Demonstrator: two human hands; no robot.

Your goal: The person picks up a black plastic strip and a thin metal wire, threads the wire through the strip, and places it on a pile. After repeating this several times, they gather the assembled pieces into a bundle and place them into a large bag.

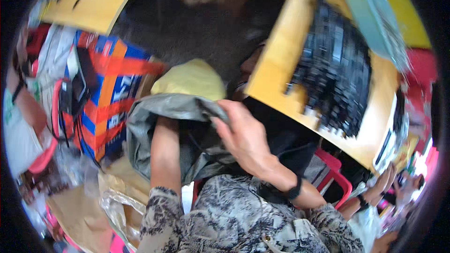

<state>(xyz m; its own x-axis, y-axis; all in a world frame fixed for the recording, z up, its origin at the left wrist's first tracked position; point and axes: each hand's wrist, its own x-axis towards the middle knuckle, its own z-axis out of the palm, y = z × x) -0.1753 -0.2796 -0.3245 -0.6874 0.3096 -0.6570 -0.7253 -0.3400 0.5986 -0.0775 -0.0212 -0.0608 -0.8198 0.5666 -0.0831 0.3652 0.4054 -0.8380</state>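
A grey plastic sack [140, 129] hangs with its mouth up in front of me. My left forearm [165, 154] goes down into the mouth, and the hand itself is hidden inside. At the right side of the mouth, my right hand [248, 138] pinches the sack's rim between thumb and fingers; it has a dark band at the wrist. Just beyond the rim bulges a smooth pale-yellow rounded thing [191, 78], whose kind I cannot make out. The sack's contents are mostly in shadow.
To the right, a wooden table [274, 72] bears many black strips [335, 61] and a pale-blue tray [370, 11]. A blue-and-orange carton [110, 96] with red tape stands left, near another tabletop [96, 2]. Brown paper [79, 206] lies lower left; other people's arms [375, 189] show at both sides.
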